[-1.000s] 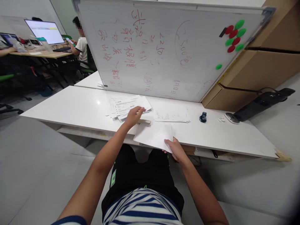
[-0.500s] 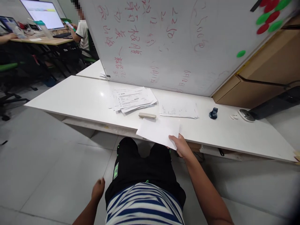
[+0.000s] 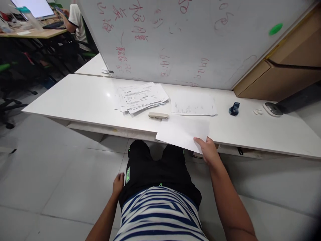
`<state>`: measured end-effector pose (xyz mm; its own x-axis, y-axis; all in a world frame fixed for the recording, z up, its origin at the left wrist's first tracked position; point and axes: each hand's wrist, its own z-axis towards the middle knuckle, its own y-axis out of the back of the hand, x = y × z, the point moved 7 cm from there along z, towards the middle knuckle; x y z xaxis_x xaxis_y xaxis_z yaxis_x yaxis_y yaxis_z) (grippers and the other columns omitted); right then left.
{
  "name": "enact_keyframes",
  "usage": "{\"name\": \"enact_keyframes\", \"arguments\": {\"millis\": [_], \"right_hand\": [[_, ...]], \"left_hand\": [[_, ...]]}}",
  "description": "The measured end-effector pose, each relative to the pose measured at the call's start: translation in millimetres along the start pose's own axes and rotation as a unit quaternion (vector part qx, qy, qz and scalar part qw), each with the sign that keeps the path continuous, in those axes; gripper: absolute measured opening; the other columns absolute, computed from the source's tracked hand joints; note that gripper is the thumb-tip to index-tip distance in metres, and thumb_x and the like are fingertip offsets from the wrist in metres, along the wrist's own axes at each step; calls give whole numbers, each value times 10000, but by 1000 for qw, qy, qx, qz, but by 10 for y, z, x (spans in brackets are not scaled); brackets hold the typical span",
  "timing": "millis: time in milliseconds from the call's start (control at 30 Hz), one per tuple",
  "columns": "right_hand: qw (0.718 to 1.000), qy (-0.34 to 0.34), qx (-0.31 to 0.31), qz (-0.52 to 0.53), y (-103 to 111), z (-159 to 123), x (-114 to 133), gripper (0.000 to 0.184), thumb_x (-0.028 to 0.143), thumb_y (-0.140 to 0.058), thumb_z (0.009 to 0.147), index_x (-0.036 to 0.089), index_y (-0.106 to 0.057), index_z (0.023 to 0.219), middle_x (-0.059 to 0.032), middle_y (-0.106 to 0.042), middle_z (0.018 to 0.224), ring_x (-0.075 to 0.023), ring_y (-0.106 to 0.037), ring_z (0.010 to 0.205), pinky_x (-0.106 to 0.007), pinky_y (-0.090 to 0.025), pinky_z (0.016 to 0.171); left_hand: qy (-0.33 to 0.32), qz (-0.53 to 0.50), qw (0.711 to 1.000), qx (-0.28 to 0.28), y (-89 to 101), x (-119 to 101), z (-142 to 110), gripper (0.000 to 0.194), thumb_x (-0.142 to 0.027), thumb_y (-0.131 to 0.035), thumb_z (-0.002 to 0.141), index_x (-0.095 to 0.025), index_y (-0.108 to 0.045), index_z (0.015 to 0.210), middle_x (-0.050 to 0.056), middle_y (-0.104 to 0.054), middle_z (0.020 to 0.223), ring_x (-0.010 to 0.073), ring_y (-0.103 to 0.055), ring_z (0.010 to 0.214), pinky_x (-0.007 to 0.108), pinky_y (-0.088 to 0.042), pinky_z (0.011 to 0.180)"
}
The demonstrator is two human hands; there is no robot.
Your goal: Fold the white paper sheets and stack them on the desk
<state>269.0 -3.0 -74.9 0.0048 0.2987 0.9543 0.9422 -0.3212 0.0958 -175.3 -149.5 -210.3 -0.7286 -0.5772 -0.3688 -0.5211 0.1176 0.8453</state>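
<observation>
My right hand [image 3: 208, 150] pinches a blank white sheet of paper [image 3: 182, 134] by its near right corner, thumb on top, above the table's front edge. Low beside my left thigh hangs my left hand [image 3: 118, 183], fingers curled; whether anything is inside cannot be seen. Just beyond the sheet lies a beige stapler [image 3: 158, 116]. Behind the stapler, to the left, is a loose pile of printed papers [image 3: 144, 97]. A neater stack of papers [image 3: 194, 104] rests to its right.
On the white table [image 3: 82, 100], a dark blue object [image 3: 234, 108], a small white item [image 3: 257, 111] and a grey-and-white mouse-like device [image 3: 273, 109] sit at the right. A whiteboard [image 3: 185, 43] and cardboard boxes [image 3: 255, 78] stand behind. A person [image 3: 76, 25] sits at the far left.
My right hand has moved to the right with the sheet, toward the neater stack's near side. My left hand has come up and closer to my thigh. The view has tilted down.
</observation>
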Motion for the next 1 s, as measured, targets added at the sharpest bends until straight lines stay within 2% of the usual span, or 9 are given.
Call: {"name": "enact_keyframes", "arguments": {"millis": [67, 133, 200, 300, 367, 500, 733, 867, 1000], "right_hand": [[999, 2, -33, -12, 193, -53, 7, 397, 355, -756, 644, 151, -678, 975, -71, -736, 964, -247, -677, 899, -326, -536, 755], [999, 5, -40, -4, 317, -138, 27, 413, 393, -770, 640, 154, -688, 966, -71, -738, 965, -254, -682, 880, -337, -539, 740], [999, 16, -29, 12, 371, -238, 74, 407, 409, -772, 653, 160, -695, 966, -72, -737, 984, -251, -686, 876, -336, -538, 741], [999, 36, 6, 18, 359, -385, 166, 393, 409, -770, 678, 178, -704, 990, -68, -735, 1023, -255, -684, 916, -336, -535, 763], [998, 47, 42, 13, 319, -468, 217, 388, 409, -764, 694, 189, -708, 1009, -63, -734, 1034, -261, -683, 932, -340, -535, 770], [994, 61, 96, 2, 285, -569, 265, 392, 414, -756, 711, 196, -712, 1034, -65, -729, 1058, -269, -679, 949, -344, -539, 772], [993, 45, 111, -7, 281, -584, 163, 426, 458, -747, 712, 190, -712, 1041, -80, -730, 1049, -277, -683, 935, -373, -545, 787], [991, 57, 117, -27, 212, -540, 228, 459, 485, -734, 717, 187, -698, 1064, -95, -720, 1068, -290, -670, 972, -420, -539, 834], [986, 128, 73, -83, 147, -360, 588, 501, 470, -766, 688, 179, -674, 1086, -96, -705, 1095, -289, -639, 1041, -448, -500, 920]], "left_hand": [[-39, -117, 992, -33, 163, -302, 170, 324, -325, -323, 990, -203, -609, 1082, 72, -658, 1140, 235, -598, 1122, 372, -482, 954], [-135, -283, 948, -43, 424, -820, 232, 385, -424, -384, 964, -155, -589, 1147, 115, -658, 1168, 251, -582, 1154, 390, -436, 1007], [-245, -367, 895, 74, 601, -1475, 116, 491, -535, -427, 930, -159, -579, 1207, 131, -648, 1205, 258, -591, 1139, 406, -423, 1011], [-328, -405, 809, 271, 807, -2279, -300, 653, -633, -404, 904, -158, -499, 1341, 168, -600, 1282, 288, -574, 1162, 409, -455, 960], [-338, -417, 783, 313, 946, -2589, -517, 637, -615, -475, 885, -171, -508, 1342, 152, -602, 1284, 289, -566, 1170, 403, -450, 969], [-271, -437, 780, 356, 974, -2795, -662, 522, -496, -607, 858, -169, -572, 1263, 109, -679, 1154, 263, -647, 1012, 393, -501, 880], [-238, -446, 778, 371, 898, -2756, -656, 476, -478, -627, 846, -142, -617, 1183, 98, -715, 1042, 224, -680, 871, 351, -525, 797], [-294, -386, 809, 333, 1043, -2795, -664, 456, -493, -582, 871, -155, -631, 1173, 90, -708, 1076, 241, -662, 953, 366, -518, 842], [-389, -318, 832, 233, 1356, -3014, -566, 400, -501, -581, 865, -193, -691, 1094, 58, -702, 1108, 254, -620, 1068, 365, -491, 917]]}}
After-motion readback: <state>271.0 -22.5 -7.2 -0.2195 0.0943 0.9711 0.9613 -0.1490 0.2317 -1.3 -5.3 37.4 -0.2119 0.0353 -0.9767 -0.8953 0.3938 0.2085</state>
